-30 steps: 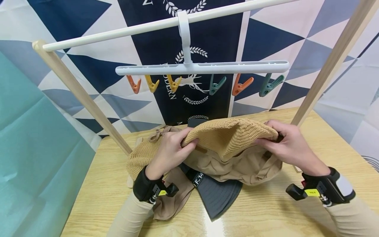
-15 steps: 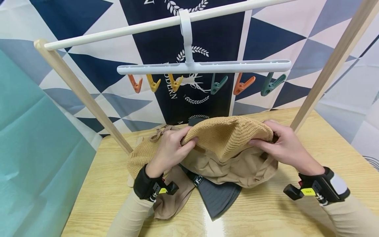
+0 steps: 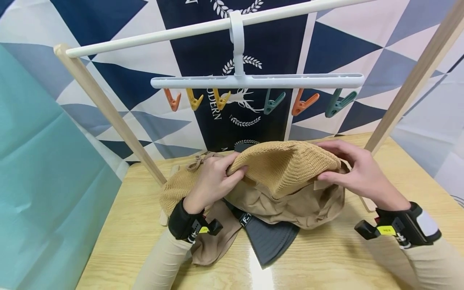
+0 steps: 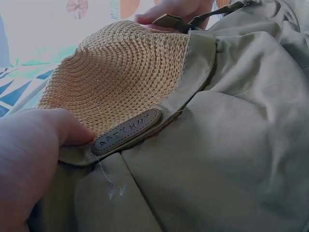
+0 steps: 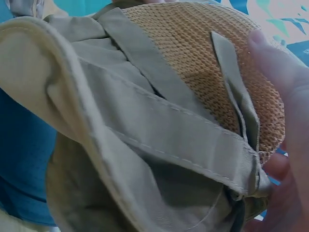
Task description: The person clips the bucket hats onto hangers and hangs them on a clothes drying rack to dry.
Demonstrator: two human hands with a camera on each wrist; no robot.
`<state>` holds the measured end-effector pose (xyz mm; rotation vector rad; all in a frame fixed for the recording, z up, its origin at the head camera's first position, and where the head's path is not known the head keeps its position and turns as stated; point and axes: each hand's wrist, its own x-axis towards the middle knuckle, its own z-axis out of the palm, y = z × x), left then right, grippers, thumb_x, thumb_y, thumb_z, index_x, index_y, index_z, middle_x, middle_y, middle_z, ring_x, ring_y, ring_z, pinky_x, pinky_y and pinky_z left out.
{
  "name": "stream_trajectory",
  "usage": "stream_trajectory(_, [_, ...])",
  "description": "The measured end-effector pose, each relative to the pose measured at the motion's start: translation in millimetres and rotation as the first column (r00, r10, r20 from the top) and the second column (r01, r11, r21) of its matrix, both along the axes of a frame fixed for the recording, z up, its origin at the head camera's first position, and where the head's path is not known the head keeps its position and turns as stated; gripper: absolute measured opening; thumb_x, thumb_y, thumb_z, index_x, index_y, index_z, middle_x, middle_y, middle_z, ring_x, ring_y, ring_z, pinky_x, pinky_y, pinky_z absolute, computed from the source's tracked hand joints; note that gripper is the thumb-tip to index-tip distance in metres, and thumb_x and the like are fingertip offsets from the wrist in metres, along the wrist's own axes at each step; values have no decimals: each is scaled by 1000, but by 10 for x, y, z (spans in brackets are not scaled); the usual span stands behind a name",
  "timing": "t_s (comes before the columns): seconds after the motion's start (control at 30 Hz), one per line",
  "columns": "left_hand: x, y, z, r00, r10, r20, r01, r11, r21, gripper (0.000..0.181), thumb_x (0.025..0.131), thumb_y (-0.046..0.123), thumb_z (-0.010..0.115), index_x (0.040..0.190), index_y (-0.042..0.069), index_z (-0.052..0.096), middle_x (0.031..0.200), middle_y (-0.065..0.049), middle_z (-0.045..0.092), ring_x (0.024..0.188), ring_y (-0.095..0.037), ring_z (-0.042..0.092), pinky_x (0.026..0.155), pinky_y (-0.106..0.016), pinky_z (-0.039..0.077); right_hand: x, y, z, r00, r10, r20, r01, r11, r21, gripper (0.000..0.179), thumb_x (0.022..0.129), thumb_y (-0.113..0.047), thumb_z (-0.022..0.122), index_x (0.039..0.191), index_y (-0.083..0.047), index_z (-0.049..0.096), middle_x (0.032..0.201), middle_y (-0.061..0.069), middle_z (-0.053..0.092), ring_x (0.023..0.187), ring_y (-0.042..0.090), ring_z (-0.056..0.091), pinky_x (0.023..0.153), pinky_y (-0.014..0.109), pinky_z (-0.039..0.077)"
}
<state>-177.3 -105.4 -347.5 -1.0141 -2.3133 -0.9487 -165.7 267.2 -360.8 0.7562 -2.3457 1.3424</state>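
A sun hat with a tan knitted crown (image 3: 279, 169) and a beige cloth brim (image 3: 282, 205) is held up between both hands, its crown pushed in at the middle. My left hand (image 3: 214, 179) pinches the crown's left side, thumb in front. In the left wrist view a leather label (image 4: 126, 131) shows near that thumb. My right hand (image 3: 359, 171) holds the opposite side, thumb on the knit (image 5: 193, 63) and fingers partly hidden behind. A loose cloth strap (image 5: 234, 87) hangs near it in the right wrist view.
Beneath lie a dark grey pleated item (image 3: 270, 237) with a lettered band and another tan knitted piece (image 3: 179, 189) with brown cloth. Above, a white hanger (image 3: 253, 81) with several coloured clips (image 3: 302, 104) hangs from a white rod (image 3: 145, 38) on wooden posts (image 3: 112, 114).
The head view has shifted, so everything sits a little further right. My right hand has moved slightly on the hat's side, its fingers less tightly bent. The left grip looks the same.
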Motion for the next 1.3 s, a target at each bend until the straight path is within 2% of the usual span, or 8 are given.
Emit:
stream_trajectory(0.27, [-6,-9,10,999,0,-49,0,1000,-2,6,103,9,72,107,5,75,71,-2,61,65,-13,53,64,-25,38,-86,14,208,992,101,-71,-99,995,26,64,92,7,80,153,-4,67,153,-15,73,138,-5,67,109,9,50])
stream_trajectory(0.43, [-10,4,21,998,3,-60,-4,1000,-19,4,103,9,71,102,6,73,65,0,51,62,-12,50,64,-25,35,-169,92,346,992,80,-98,-76,996,41,65,92,9,77,155,-3,65,153,-15,73,138,-6,67,108,9,50])
stream_trajectory(0.57, [-10,4,25,999,7,-53,-9,1000,-25,4,102,9,70,102,6,73,66,0,55,61,-12,50,64,-24,34,-247,205,440,997,70,-37,-70,998,-7,58,97,1,78,154,-4,66,151,-16,74,136,-4,68,107,10,49])
stream_trajectory(0.8, [-17,4,27,999,6,-47,-8,999,-33,6,103,9,70,104,6,74,69,-2,62,61,-11,51,64,-23,35,-371,358,614,996,-36,78,42,996,-74,56,99,-13,83,151,-29,68,137,-25,74,116,-10,71,98,6,51])
stream_trajectory(0.87, [-16,5,27,999,6,-44,-7,999,-32,6,103,9,70,104,5,75,69,-2,63,60,-11,50,64,-23,34,-400,367,695,995,-45,85,51,996,-72,59,99,-16,84,153,-30,67,139,-24,73,118,-11,71,97,6,51])
stream_trajectory(1.0, [-4,11,31,999,5,-40,-6,999,-34,9,103,9,71,108,5,76,71,-2,65,60,-10,51,64,-21,35,-437,387,884,996,-30,79,36,996,-82,67,98,-13,87,159,-23,63,143,-16,73,123,-7,71,99,6,52])
stream_trajectory(1.13, [3,13,39,999,6,-37,-8,999,-38,8,104,9,72,108,5,76,71,-2,64,59,-9,49,62,-20,33,-499,406,1053,1000,-8,8,9,991,-136,73,95,-10,87,163,-15,60,144,-9,74,125,-1,72,100,7,53])
stream_trajectory(1.3, [3,4,42,1000,7,-24,-8,999,-42,7,104,9,71,107,6,76,70,-1,64,58,-7,47,61,-20,31,-545,351,1224,990,120,-75,-136,953,-272,79,90,-5,89,162,-1,58,149,3,76,132,7,74,101,9,55])
